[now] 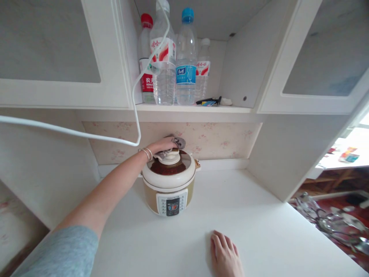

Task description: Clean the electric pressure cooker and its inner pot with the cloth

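Observation:
My left hand (165,144) is closed on a crumpled grey-brown cloth (180,142) at the top of an electric pressure cooker (150,195). The cloth lies against the back and left of the white lid knob (170,157); part of it is hidden under my fingers. A dark reddish-brown ring surrounds the knob, and the cooker's front carries a control panel (172,204). Nearer to me, my right hand (226,252) rests palm down on the white countertop (138,246), fingers loosely extended and holding nothing.
Above the cooker, an open cabinet shelf (193,109) holds several plastic bottles (186,57) and some small dark items (209,101). A white cable (69,132) hangs in front, crossing to the left. Side panels (273,154) flank the counter, with glass-fronted doors (319,57) above.

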A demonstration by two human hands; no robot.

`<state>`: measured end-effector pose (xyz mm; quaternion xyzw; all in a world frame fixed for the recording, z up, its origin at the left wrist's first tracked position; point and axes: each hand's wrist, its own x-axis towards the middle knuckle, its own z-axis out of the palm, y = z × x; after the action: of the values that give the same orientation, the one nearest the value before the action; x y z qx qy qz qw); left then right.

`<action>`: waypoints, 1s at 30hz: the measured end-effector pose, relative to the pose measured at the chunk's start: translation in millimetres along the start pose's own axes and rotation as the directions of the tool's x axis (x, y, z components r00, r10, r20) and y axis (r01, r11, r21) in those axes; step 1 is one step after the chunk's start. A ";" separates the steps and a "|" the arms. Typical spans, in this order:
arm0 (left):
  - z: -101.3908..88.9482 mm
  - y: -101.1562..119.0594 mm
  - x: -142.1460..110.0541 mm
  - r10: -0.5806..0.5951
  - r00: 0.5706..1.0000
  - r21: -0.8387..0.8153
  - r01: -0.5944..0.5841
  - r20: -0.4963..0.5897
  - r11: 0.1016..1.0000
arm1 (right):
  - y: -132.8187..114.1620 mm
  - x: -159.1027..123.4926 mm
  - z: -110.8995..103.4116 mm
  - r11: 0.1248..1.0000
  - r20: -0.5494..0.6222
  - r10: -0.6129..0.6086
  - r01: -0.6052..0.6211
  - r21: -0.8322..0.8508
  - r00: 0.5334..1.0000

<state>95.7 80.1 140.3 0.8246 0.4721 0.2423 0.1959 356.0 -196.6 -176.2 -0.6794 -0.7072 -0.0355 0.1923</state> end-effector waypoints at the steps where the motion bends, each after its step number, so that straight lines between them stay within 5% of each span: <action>1: 3.3 9.5 9.3 0.045 0.992 0.122 -0.059 0.114 0.991 | 0.0 0.4 -0.5 1.000 -0.002 0.003 -0.003 -0.003 1.000; 3: 16.6 28.9 24.5 0.050 0.968 0.298 -0.125 0.245 0.946 | -0.7 1.6 -3.0 1.000 -0.002 0.012 -0.012 -0.006 1.000; 6: 51.8 55.0 32.3 0.047 0.961 0.383 -0.153 0.272 0.911 | -3.3 3.5 -8.8 1.000 0.004 0.018 -0.018 -0.006 1.000; 9: 89.6 70.7 18.2 0.113 0.951 0.457 -0.239 0.287 0.857 | -4.0 2.3 -9.8 0.999 0.006 0.033 -0.033 0.004 0.999; 12: 108.0 73.6 -9.4 0.237 0.944 0.474 -0.321 0.230 0.820 | 0.4 -0.8 -3.9 0.996 -0.001 0.060 -0.060 0.071 0.998; 16: 100.4 66.2 -50.4 0.378 0.897 0.449 -0.442 0.229 0.777 | -4.2 15.1 -20.0 0.938 -0.132 0.139 -0.088 0.335 0.981; 20: 84.4 58.0 -91.1 0.515 0.808 0.400 -0.589 0.285 0.703 | -54.6 71.2 -93.4 0.828 -0.464 0.227 0.081 0.554 0.856; 22: 77.5 53.4 -108.0 0.574 0.775 0.380 -0.631 0.264 0.676 | -90.6 105.2 -127.6 0.783 -0.525 0.205 0.183 0.594 0.826; 26: 65.5 41.0 -131.9 0.602 0.787 0.339 -0.608 0.138 0.718 | -141.2 156.4 -135.6 0.681 -0.242 0.018 0.165 0.713 0.970; 30: 55.2 22.6 -157.8 0.570 0.817 0.327 -0.517 -0.088 0.791 | -134.7 188.5 -98.0 0.681 -0.101 0.115 -0.004 0.733 0.988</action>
<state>74.5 -73.7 74.5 0.9194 0.2602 0.2911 -0.0486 246.1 -58.5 3.2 -0.5650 -0.6251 0.2081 0.4968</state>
